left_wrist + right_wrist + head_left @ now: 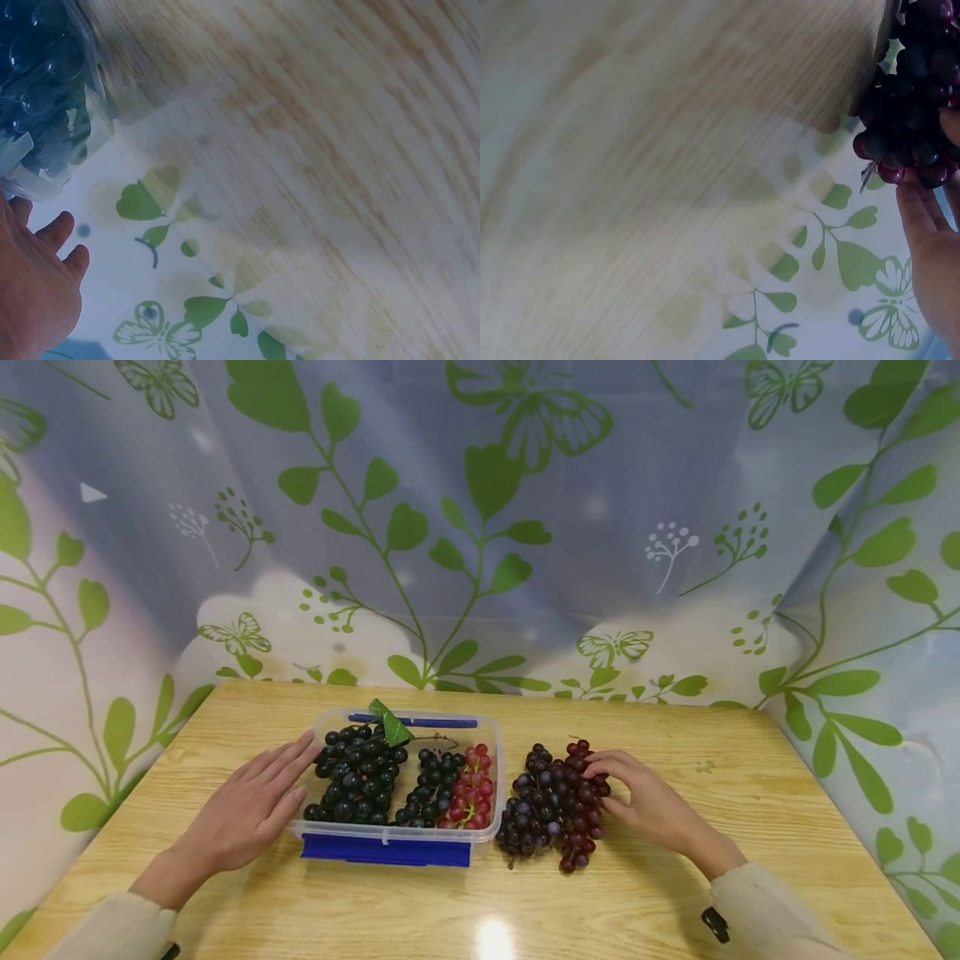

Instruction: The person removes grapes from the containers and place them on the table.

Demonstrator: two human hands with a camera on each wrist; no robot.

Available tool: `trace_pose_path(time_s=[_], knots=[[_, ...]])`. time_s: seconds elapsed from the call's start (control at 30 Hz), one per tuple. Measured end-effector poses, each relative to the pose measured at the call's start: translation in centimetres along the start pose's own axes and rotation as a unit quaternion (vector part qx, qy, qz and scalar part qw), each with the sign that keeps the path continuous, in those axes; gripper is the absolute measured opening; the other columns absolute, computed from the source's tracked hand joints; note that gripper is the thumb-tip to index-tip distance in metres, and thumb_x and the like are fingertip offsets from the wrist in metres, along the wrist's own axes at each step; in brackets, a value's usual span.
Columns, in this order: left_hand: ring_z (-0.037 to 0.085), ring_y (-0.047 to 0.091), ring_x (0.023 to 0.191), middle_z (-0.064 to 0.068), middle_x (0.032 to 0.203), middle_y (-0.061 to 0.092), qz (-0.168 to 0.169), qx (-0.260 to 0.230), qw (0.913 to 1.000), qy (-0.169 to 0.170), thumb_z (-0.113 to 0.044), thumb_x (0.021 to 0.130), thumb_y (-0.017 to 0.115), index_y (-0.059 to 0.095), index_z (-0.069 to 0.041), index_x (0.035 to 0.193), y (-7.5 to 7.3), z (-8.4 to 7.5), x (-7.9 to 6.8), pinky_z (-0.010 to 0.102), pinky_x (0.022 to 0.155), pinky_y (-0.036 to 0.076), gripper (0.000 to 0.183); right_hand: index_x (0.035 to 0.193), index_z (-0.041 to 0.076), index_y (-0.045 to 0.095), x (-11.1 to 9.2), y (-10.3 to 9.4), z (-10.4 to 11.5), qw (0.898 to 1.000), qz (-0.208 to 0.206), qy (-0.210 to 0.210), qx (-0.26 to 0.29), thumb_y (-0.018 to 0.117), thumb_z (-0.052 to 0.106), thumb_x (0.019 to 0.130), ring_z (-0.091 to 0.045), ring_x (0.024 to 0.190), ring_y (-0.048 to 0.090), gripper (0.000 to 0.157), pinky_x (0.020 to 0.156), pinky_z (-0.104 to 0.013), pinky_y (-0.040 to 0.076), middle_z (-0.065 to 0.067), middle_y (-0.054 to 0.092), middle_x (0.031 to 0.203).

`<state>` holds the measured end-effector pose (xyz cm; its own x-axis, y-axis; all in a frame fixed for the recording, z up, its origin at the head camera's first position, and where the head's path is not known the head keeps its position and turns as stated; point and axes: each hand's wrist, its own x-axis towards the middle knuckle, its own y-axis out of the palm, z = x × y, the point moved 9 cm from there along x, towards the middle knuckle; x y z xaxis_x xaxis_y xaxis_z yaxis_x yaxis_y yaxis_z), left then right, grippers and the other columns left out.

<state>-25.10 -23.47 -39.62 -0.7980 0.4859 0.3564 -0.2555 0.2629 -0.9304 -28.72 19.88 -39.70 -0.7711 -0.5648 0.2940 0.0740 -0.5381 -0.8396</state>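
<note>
A clear plastic box (498, 772) with blue clasps stands on the table, lid off. In it lie a large bunch of black grapes (360, 777), a smaller black bunch (427, 789) and a bunch of bright red grapes (472, 789). My left hand (251, 810) rests against the box's left side, fingers straight. Right of the box, a dark purple bunch (528, 810) lies beside a dark red bunch of grapes (582, 802). My right hand (652, 802) grips the dark red bunch from its right side, thumb and fingers around the grapes (911, 112) in the right wrist view.
A green leaf (392, 724) and a bare stem lie across the box's back part. The wooden table (720, 752) ends at a curtain (585, 560) printed with leaves and butterflies, which hangs behind and along both sides. One blue clasp (386, 850) sticks out at the box's front.
</note>
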Motion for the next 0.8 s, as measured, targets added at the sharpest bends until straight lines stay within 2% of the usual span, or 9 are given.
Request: trace_pose_path(time_s=[0.23,0.57,0.8], knots=[[0.033,0.030,0.136,0.006,0.157,0.022,0.001,-0.005,1.0000,-0.004,-0.025,0.101,0.044,0.027,-0.012,0.152,0.2,0.1,0.0,0.043,0.111,0.020,0.055,0.119,0.013,0.058,0.5,0.7,-0.3,0.999,0.024,0.022,-0.001,0.070,-0.008,0.082,-0.031,0.124,0.046,0.044,0.089,-0.044,0.050,-0.010,0.047,0.136],[0.034,0.031,0.135,0.007,0.156,0.023,-0.001,-0.003,1.0000,0.004,-0.024,0.101,0.046,0.026,-0.012,0.152,0.1,0.0,0.0,0.044,0.111,0.021,0.057,0.112,0.011,0.058,-0.1,1.1,-0.1,0.998,0.040,-0.001,-0.047,0.073,-0.010,0.077,-0.032,0.120,0.050,0.043,0.087,-0.039,0.051,-0.012,0.047,0.137],[0.033,0.031,0.136,0.006,0.157,0.022,0.000,-0.007,1.0000,-0.003,-0.025,0.102,0.044,0.026,-0.013,0.153,0.2,0.0,0.0,0.044,0.111,0.021,0.056,0.112,0.009,0.057,-0.3,1.4,0.0,0.995,0.049,-0.017,-0.082,0.073,-0.009,0.076,-0.029,0.117,0.053,0.044,0.085,-0.036,0.052,-0.012,0.045,0.138]])
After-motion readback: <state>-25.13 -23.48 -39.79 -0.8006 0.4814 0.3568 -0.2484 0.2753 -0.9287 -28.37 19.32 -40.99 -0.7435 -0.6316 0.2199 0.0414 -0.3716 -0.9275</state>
